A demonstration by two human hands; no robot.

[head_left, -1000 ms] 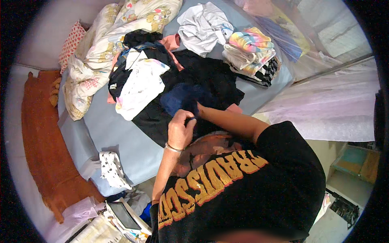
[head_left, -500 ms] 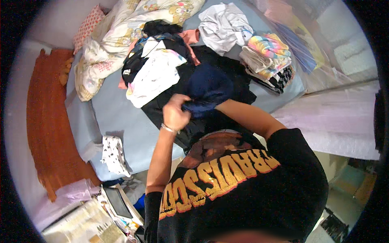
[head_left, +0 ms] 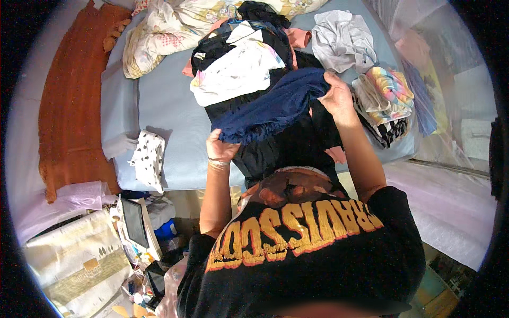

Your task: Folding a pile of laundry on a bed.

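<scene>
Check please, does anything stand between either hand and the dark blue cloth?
Nothing visible does. The left hand holds the dark blue cloth at its left end, and the right hand holds its right end. Black clothes show underneath, not in between.

Before me, the blue bed [head_left: 169,116] bears a quilt [head_left: 159,47], heaped clothes [head_left: 236,77], a white garment [head_left: 343,42], folded clothes [head_left: 384,100] and a spotted cloth [head_left: 148,159].

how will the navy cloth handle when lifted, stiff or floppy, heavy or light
The navy cloth is probably floppy, as wrinkles run along it between the left hand and right hand. It also looks fairly light, since each hand holds only one end.
</scene>
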